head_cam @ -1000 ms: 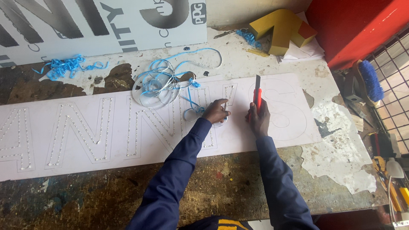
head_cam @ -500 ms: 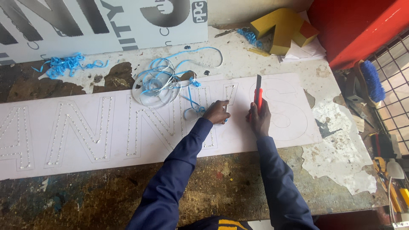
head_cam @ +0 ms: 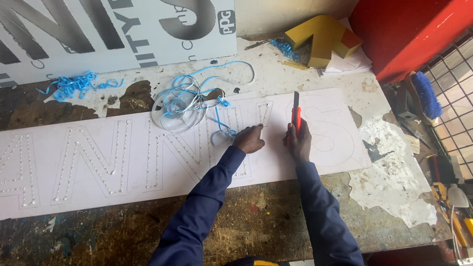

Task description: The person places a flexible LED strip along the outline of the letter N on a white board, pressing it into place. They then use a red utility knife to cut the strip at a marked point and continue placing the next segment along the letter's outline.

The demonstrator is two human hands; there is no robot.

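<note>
The tip of the red utility knife (head_cam: 295, 111) is hard to make out: the dark blade is thin, and I cannot tell exactly where it meets the surface. The lower part of the handle is hidden inside the right hand (head_cam: 298, 142), which is clenched around it. The long white sign panel (head_cam: 123, 162) is cut off at the left edge of the picture, so its first letter is only partly seen. The fingertips of the left hand (head_cam: 250, 139) are small in the view; the hand lies flat and open on the panel, holding nothing, with the fingers pointing up and to the right.

The knife stands on the right part of the panel, between a narrow outlined letter and a large curved letter outline. Its long axis runs nearly straight away from the person (almost across the long axis of the panel), and the blade end points to the far side of the worn workbench (head_cam: 276, 216).

Just beyond the left hand a tangle of blue cord (head_cam: 197, 93) lies over a clear round disc (head_cam: 177, 111). Far behind are a yellow block letter (head_cam: 315, 42) and a grey printed board (head_cam: 98, 39). A blue brush (head_cam: 426, 93) lies at the right, well apart from the hands.
</note>
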